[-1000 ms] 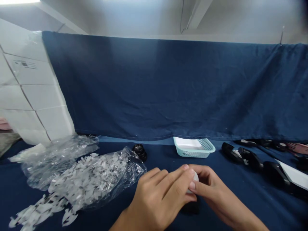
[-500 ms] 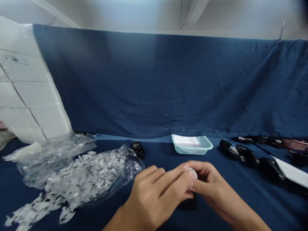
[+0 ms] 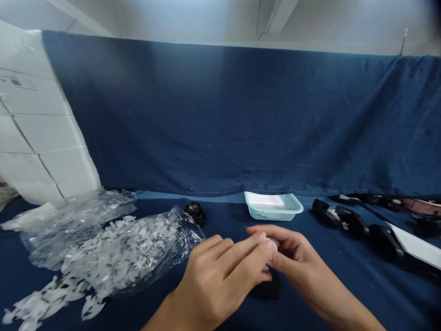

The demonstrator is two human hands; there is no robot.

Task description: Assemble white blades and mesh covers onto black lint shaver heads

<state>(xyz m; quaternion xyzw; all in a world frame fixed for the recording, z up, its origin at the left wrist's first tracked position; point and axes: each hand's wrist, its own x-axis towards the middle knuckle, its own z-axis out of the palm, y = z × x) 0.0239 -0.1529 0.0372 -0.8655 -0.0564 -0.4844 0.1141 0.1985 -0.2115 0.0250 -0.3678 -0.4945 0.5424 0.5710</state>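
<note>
Both hands meet at the lower centre of the head view around a small whitish round piece. My left hand has its fingers pressed over the piece from the left. From the right, my right hand pinches it between thumb and fingers. Most of the piece is covered by fingers. Beneath the hands a black object shows on the dark blue cloth, partly hidden.
Left, a clear plastic bag spills many white pieces. Black rings stand behind it. A light blue basket sits beyond the hands. Black parts, a white panel and a pink basket lie right.
The hands have shifted slightly left in the view along with the whole scene. The right hand's index finger reaches further left over the piece, and both hands stay together.
</note>
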